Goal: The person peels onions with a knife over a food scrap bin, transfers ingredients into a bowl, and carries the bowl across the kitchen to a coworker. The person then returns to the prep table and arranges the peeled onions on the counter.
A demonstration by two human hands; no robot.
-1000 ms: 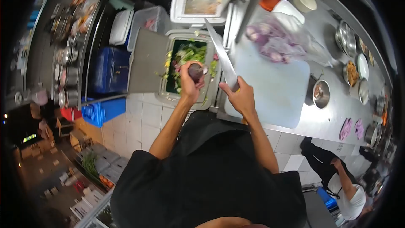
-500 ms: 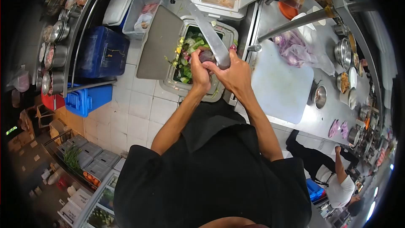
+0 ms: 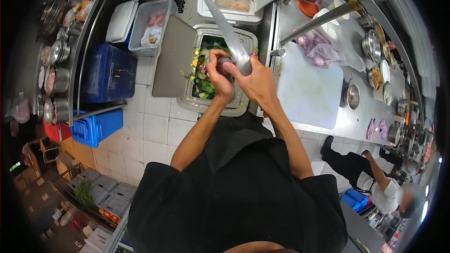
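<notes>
Restaurant-style kitchen: long steel worktop, cutting board at near left corner, metal bowls along right edge. Scrap bin just past left edge. Beyond: steel pots in row, floor tiles, greens by grey crates, second person.

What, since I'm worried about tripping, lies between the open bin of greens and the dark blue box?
The head view shows an opened grey lid beside the bin, then a strip of tiled floor before the box.
</notes>
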